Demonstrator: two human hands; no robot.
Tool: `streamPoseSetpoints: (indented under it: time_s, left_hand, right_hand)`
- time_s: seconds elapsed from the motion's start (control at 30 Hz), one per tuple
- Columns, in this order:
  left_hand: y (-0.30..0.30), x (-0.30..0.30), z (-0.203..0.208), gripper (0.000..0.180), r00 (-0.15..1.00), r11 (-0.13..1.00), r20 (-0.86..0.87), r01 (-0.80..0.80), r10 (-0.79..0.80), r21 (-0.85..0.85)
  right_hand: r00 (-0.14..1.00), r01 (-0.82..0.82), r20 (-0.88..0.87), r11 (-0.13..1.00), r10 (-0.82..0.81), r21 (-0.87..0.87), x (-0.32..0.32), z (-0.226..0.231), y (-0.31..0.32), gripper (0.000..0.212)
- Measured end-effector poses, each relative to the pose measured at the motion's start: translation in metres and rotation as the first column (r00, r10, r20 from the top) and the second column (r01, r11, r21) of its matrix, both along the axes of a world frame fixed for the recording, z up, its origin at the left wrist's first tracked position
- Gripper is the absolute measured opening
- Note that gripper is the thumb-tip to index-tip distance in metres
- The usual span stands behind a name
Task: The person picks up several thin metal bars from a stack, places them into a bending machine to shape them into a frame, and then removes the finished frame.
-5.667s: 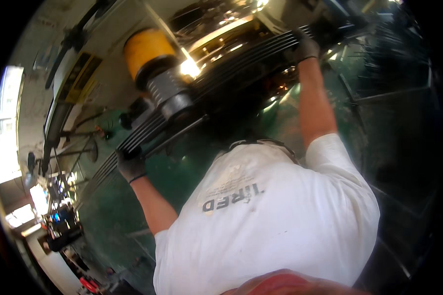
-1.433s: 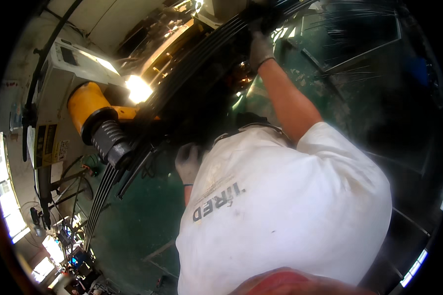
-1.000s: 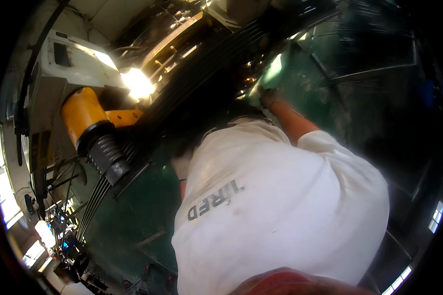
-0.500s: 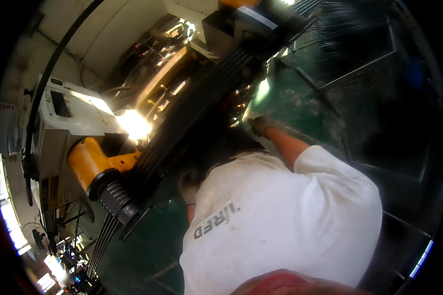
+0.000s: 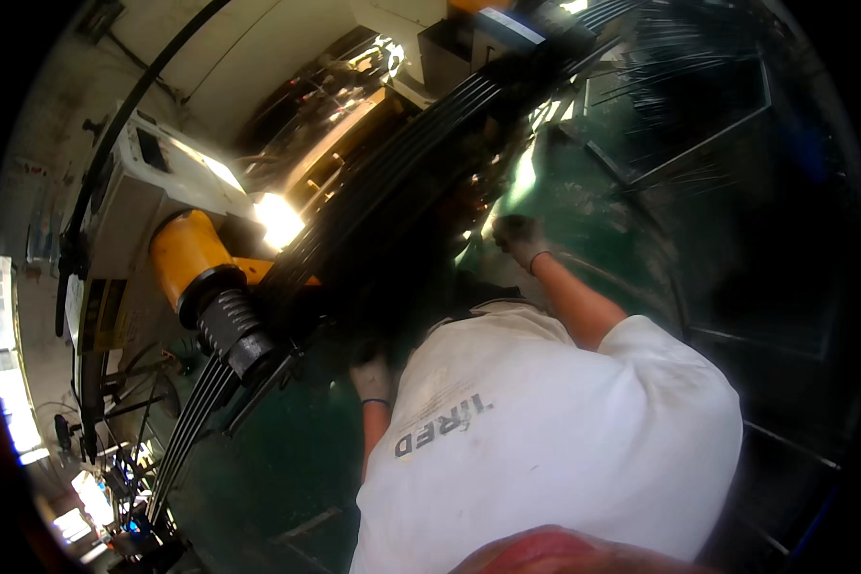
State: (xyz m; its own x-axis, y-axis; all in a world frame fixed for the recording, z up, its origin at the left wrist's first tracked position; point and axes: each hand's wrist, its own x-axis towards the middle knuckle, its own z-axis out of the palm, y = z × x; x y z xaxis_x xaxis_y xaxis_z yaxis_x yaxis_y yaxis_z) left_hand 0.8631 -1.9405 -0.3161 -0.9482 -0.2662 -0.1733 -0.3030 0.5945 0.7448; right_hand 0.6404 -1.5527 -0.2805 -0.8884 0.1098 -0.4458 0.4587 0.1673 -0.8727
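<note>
My left hand point(image 5: 370, 373), in a pale glove with dark fingers, hangs low beside my white shirt, below a dark stack of long bars point(image 5: 392, 153). Its fingers are lost in shadow, and whatever it may hold is hidden. My right hand point(image 5: 520, 239), gloved alike, reaches forward over the green floor to the right of the stack. Its dark fingers blur into the shade, so their grip cannot be made out. Nearest the left hand on the machine side is a black ribbed cylinder point(image 5: 234, 325) joined to a yellow cylinder point(image 5: 189, 253).
A pale machine housing point(image 5: 167, 182) stands at left beside a bright lamp point(image 5: 278, 221). Along the far side runs a lit trough point(image 5: 340, 143). At far right, a metal frame point(image 5: 698, 146) carries many thin rods. The green floor point(image 5: 268, 478) shows between these.
The view has shifted, so the machine sits a little further right. My right hand has risen slightly and turned, showing more of its glove. My left hand shows more of its wrist.
</note>
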Motion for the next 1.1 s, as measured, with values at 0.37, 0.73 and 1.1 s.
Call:
streamPoseSetpoints:
  time_s: [0.37,0.73,1.1]
  left_hand:
    - [-0.052,0.036,0.041,0.032,0.789,0.773,0.052,-0.611,0.612,0.171]
    - [-0.168,0.067,0.161,0.036,0.861,0.022,0.376,0.393,0.343,-0.919]
    - [-0.278,0.086,0.265,0.041,0.600,0.706,-0.481,-0.706,0.639,0.058]
  right_hand:
    - [0.963,0.119,0.003,0.413,-0.269,-0.903,-0.110,0.155,-0.108,0.038]
    - [0.991,0.051,0.048,0.028,-0.123,-0.998,-0.153,0.158,-0.133,0.023]
    - [0.991,0.060,0.060,0.001,-0.122,-0.998,-0.156,0.153,-0.138,0.017]
